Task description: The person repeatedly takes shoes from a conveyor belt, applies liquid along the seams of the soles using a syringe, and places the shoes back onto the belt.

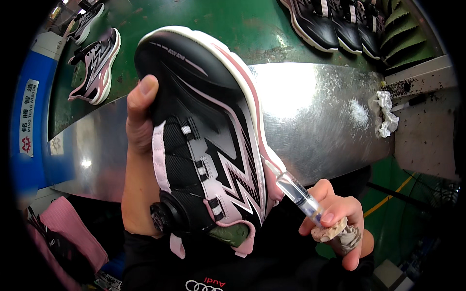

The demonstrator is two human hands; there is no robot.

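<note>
A black and pink sneaker (213, 121) with a white and pink sole fills the middle, its toe pointing up and away. My left hand (141, 114) is closed round its far-left side, thumb on the upper near the toe; the other fingers are hidden behind the shoe. A round black dial sits by the tongue, and something green shows in the collar. In my right hand (340, 218) is a clear syringe (301, 196), its tip at the seam between upper and sole. Beige wrapping covers the plunger end, with my fingers around it.
A shiny metal plate (330, 111) edges the green worktable (218, 14). Similar sneakers (94, 68) lie at the far left, and several more (335, 24) stand at the far right. Crumpled white tissue (387, 114) sits at the right. A blue machine panel (29, 116) stands left, above pink cloth (73, 228).
</note>
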